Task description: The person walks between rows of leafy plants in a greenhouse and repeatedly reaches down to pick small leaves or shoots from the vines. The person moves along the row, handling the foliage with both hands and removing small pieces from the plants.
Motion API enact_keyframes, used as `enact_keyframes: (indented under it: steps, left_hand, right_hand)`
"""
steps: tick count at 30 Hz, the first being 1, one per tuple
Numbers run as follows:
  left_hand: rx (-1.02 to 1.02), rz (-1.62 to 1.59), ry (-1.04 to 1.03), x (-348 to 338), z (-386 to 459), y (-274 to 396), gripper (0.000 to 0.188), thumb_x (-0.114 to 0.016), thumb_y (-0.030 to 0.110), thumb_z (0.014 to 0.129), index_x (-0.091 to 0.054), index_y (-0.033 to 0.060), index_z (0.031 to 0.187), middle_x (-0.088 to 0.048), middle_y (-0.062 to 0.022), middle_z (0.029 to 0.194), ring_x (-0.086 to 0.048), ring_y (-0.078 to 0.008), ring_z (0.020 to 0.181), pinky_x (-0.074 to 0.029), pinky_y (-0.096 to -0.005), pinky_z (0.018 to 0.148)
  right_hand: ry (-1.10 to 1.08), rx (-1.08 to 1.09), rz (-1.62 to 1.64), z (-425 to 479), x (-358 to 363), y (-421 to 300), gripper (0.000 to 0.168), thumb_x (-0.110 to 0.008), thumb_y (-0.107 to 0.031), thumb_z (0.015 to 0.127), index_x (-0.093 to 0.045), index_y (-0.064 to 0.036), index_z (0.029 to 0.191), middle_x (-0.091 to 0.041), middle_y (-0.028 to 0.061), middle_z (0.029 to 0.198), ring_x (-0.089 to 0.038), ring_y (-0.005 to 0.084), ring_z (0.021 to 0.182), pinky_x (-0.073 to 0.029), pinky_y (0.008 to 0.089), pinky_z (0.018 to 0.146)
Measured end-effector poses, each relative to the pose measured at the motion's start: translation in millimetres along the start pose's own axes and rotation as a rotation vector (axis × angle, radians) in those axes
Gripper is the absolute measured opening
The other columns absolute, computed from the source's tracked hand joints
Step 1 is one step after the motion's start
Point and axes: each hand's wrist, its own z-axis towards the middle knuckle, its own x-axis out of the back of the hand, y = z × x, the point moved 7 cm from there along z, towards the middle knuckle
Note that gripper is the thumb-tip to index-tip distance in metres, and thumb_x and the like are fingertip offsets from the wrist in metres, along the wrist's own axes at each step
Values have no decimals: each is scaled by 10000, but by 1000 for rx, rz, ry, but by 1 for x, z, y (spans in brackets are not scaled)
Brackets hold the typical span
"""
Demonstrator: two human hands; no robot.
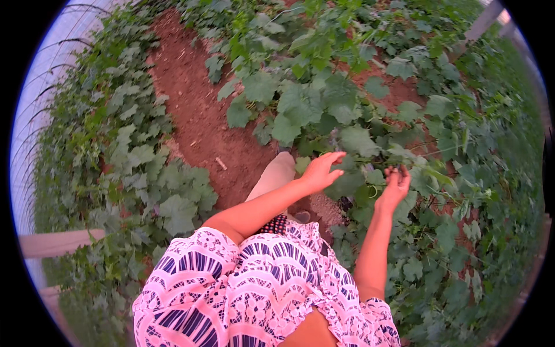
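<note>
My left hand [323, 172] reaches over the vines with its fingers and thumb apart, nothing visible between them, beside a broad lobed leaf [359, 141]. To its right, my right hand [396, 180] is raised with its fingers curled and their tips drawn together among stems; whether something small is pinched there cannot be told. A thin curling tendril [373, 191] shows just left of the right wrist. A pale thin string or stem [438, 152] runs off to the right from near the right hand. The leafy climbing plants surround both hands.
A strip of bare reddish soil [195, 108] runs up the left. My leg [275, 173] stands at its lower end. Dense vine rows [130, 156] border it. Wooden posts [481, 24] lean at upper right, and another beam [60, 243] is at left, near plastic sheeting [39, 108] with curved ribs.
</note>
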Motion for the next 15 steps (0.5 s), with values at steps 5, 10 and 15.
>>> enact_keyframes:
  steps: [5,10,15]
  left_hand:
    - [236,226,-310,-2,-82,-87,334,-649,164,763,-591,44,1069,-642,-140,930,-629,-269,874,-501,-362,767]
    - [339,217,-629,-6,-111,-113,330,-652,183,755,-608,41,1049,-656,-151,944,-632,-272,885,-493,-376,763]
    - [319,198,-594,21,-88,-131,326,-648,178,745,-608,37,1035,-649,-147,930,-626,-290,886,-485,-381,786]
  right_hand:
    - [1,-73,-55,-18,-11,8,278,-523,-77,900,-462,-16,1164,-600,45,955,-578,97,808,-415,197,673]
    - [-233,-254,-150,-76,-39,61,322,-521,-100,899,-442,5,1194,-591,52,959,-563,98,816,-423,214,672]
    - [-611,-386,-483,-139,-70,123,307,-536,-109,885,-489,18,1160,-607,71,918,-590,123,797,-463,246,724]
